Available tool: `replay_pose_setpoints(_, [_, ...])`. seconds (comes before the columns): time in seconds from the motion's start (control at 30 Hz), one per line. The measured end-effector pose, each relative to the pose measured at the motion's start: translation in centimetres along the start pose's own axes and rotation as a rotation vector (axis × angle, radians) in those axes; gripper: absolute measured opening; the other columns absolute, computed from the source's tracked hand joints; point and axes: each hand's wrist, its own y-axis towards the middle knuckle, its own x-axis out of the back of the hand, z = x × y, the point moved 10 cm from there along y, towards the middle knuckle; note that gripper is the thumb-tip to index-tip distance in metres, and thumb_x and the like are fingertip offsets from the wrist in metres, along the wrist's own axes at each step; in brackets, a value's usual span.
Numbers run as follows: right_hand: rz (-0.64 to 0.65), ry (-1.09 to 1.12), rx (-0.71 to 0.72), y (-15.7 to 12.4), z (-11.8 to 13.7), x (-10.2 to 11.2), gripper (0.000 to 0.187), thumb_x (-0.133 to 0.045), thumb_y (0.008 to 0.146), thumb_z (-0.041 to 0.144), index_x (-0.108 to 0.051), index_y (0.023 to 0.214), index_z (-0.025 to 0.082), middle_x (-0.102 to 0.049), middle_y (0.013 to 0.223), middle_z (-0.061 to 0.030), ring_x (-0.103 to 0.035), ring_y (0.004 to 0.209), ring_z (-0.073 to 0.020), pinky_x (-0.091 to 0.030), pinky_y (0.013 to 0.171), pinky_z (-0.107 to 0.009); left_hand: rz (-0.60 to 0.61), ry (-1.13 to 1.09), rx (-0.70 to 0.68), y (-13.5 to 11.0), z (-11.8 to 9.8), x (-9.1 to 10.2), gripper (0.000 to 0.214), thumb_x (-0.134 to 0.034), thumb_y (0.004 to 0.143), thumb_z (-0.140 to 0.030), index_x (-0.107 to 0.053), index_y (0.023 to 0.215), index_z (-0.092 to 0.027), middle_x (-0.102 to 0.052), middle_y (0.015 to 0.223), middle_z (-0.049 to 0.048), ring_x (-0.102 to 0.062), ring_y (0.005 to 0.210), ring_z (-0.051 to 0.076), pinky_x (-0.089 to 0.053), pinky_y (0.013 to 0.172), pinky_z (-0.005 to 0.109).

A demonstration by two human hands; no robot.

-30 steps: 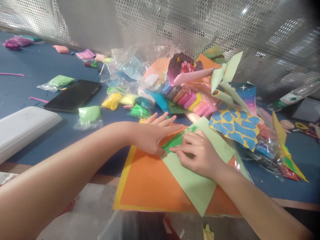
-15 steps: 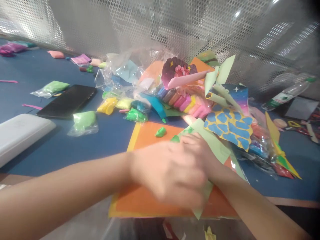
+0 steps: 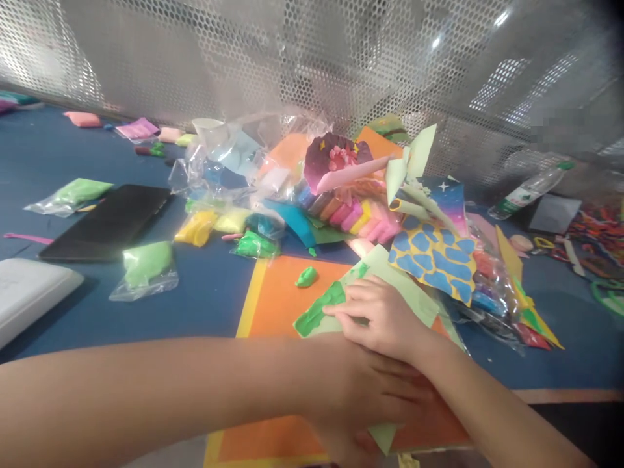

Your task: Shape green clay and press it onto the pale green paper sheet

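Observation:
Bright green clay (image 3: 319, 311) is spread in a strip along the left edge of a pale green paper sheet (image 3: 380, 265). My right hand (image 3: 385, 318) rests over the sheet, its index fingertip touching the clay and the other fingers bent but apart. Nearer to me, my left hand (image 3: 365, 390) lies across the lower part of the sheet with fingers stretched to the right, passing under my right wrist; its thumb is blurred. A small green clay lump (image 3: 306, 277) sits on the orange board (image 3: 277, 286) beneath the sheet.
Bagged clay (image 3: 146, 265), a black tablet-like slab (image 3: 107, 221) and a white case (image 3: 34, 296) lie on the left. Behind the board are piled clay packs and papers, including a blue-patched yellow sheet (image 3: 433, 257). A bottle (image 3: 529, 190) leans by the mesh wall (image 3: 234, 58).
My left hand has moved down toward me and opened out, uncovering the green clay strip. My right hand stays on the sheet. The whole view has shifted slightly.

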Motion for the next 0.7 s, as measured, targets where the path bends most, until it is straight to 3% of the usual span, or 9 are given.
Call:
replay_pose_setpoints(0.13, [0.087,-0.064,-0.036,0.1,-0.2,-0.2,0.027,-0.053,0.084,0.018,-0.077,0.088,0.029,-0.057,0.056,0.0029,-0.05,0.059,-0.0123,-0.034,0.065,-0.029,-0.056,0.025,0.025,0.0,0.0,0.5,0.062,-0.056,0.078,-0.039,-0.053,0.131,-0.007,-0.053,0.137,0.0068,-0.037,0.137,0.023,-0.019,0.118,0.022])
replay_pose_setpoints(0.23, [0.151,-0.088,-0.085,-0.1,-0.8,-0.1,0.026,-0.054,0.083,0.018,-0.077,0.092,0.028,-0.066,0.06,0.0034,-0.056,0.06,-0.0126,-0.034,0.067,-0.03,0.003,0.008,0.06,0.0,0.3,0.0,0.068,-0.059,0.076,-0.042,-0.05,0.135,-0.01,-0.051,0.14,0.0046,-0.036,0.138,0.022,-0.014,0.119,0.022])
replay_pose_setpoints(0.4, [0.162,-0.107,-0.134,-0.5,-1.9,0.4,0.028,-0.055,0.082,0.016,-0.076,0.096,0.028,-0.075,0.076,0.004,-0.065,0.071,-0.0142,-0.035,0.071,-0.031,0.018,-0.021,0.068,0.2,0.4,-0.1,0.075,-0.068,0.069,-0.043,-0.051,0.133,-0.008,-0.051,0.139,0.0093,-0.037,0.137,0.025,-0.019,0.119,0.029])
replay_pose_setpoints(0.53, [0.114,-0.143,-0.161,-0.9,-2.7,0.9,0.028,-0.053,0.084,0.017,-0.076,0.096,0.029,-0.074,0.072,0.0052,-0.063,0.065,-0.0127,-0.035,0.069,-0.031,0.003,-0.03,0.071,0.2,0.4,0.1,0.076,-0.068,0.071,-0.044,-0.05,0.135,-0.008,-0.05,0.14,0.0101,-0.035,0.138,0.026,-0.023,0.118,0.032])
replay_pose_setpoints(0.7, [0.097,-0.234,-0.131,-1.1,-2.7,1.3,0.028,-0.051,0.086,0.018,-0.075,0.096,0.028,-0.066,0.062,0.0033,-0.06,0.063,-0.0134,-0.036,0.067,-0.032,0.093,-0.047,0.102,0.1,0.5,-0.5,0.077,-0.065,0.074,-0.044,-0.044,0.139,-0.008,-0.043,0.146,0.0089,-0.029,0.141,0.025,-0.019,0.119,0.032])
